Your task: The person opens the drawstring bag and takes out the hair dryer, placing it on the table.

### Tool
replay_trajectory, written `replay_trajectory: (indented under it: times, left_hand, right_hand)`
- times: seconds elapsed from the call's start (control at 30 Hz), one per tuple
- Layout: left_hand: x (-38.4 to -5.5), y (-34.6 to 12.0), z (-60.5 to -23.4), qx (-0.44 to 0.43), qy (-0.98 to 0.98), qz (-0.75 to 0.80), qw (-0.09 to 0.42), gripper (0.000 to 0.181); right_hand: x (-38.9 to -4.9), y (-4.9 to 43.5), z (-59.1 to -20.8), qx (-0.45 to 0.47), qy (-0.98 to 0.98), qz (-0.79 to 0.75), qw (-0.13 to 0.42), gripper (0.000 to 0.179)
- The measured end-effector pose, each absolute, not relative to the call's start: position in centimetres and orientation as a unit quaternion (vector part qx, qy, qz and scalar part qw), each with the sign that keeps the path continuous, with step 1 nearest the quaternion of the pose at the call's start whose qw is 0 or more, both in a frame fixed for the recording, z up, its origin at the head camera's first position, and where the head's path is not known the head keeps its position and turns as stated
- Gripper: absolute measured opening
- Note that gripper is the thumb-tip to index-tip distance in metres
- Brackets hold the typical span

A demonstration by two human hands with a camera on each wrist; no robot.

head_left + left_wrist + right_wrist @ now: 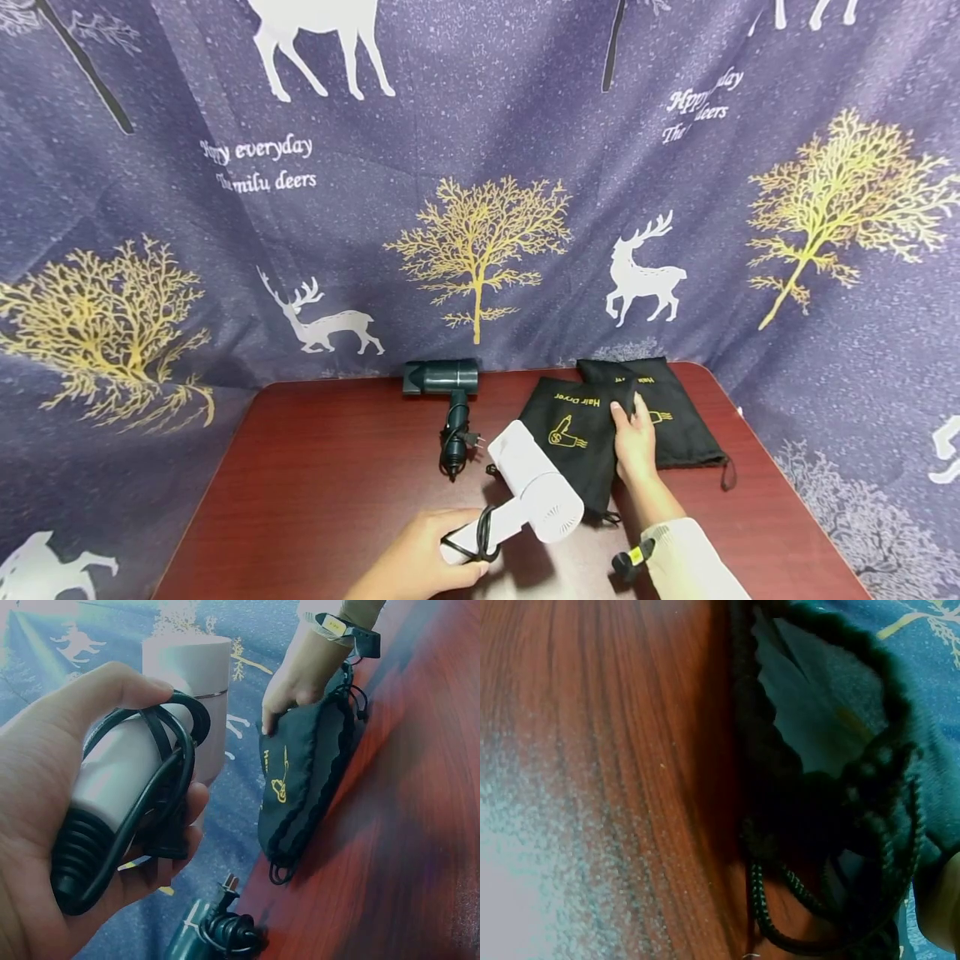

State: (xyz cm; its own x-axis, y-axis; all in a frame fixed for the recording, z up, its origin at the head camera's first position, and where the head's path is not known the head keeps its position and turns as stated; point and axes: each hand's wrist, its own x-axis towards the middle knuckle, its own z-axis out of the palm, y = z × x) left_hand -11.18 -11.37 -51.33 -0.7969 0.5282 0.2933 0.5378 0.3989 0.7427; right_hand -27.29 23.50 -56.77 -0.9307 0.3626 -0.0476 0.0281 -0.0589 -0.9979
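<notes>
My left hand (423,546) grips a white hair dryer (528,475) by its handle, above the front of the table. Its black cord (180,750) is looped around the handle, and my thumb lies over the loops. The barrel tilts toward the back left. My right hand (636,446) pinches the right edge of a black drawstring bag (596,462) printed "Hair Dryer" in yellow. In the right wrist view the bag's mouth (825,697) gapes, with its cord (761,900) hanging in loops. The dryer's vented end overlaps the bag in the head view.
A second black drawstring bag (686,425) lies at the back right, partly under the first. A dark green hair dryer (442,379) with its cord wrapped rests at the back middle of the reddish-brown table (315,483). A patterned cloth (480,108) hangs behind.
</notes>
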Motion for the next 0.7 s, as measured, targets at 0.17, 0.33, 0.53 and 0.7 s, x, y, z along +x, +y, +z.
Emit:
replay_trajectory:
  times: [0.17, 0.33, 0.53, 0.7]
  left_hand:
    - [-11.2, -11.5, -51.3, -0.315, -0.837, -0.447, 0.01, 0.033]
    - [-11.2, -11.6, -51.3, -0.298, -0.84, -0.454, 0.007, 0.034]
    - [-11.3, -11.7, -51.2, -0.281, -0.845, -0.453, 0.023, 0.036]
    - [-11.5, -11.9, -51.4, -0.282, -0.848, -0.445, 0.05, 0.036]
  right_hand:
    - [-27.1, 23.4, -56.6, -0.139, -0.662, 0.727, 0.119, 0.057]
    - [-26.8, 23.4, -56.3, -0.139, -0.675, 0.717, 0.103, 0.058]
    - [-26.0, 23.2, -54.8, -0.146, -0.67, 0.724, 0.077, 0.047]
    - [-26.1, 23.5, -55.7, -0.148, -0.691, 0.704, 0.068, 0.055]
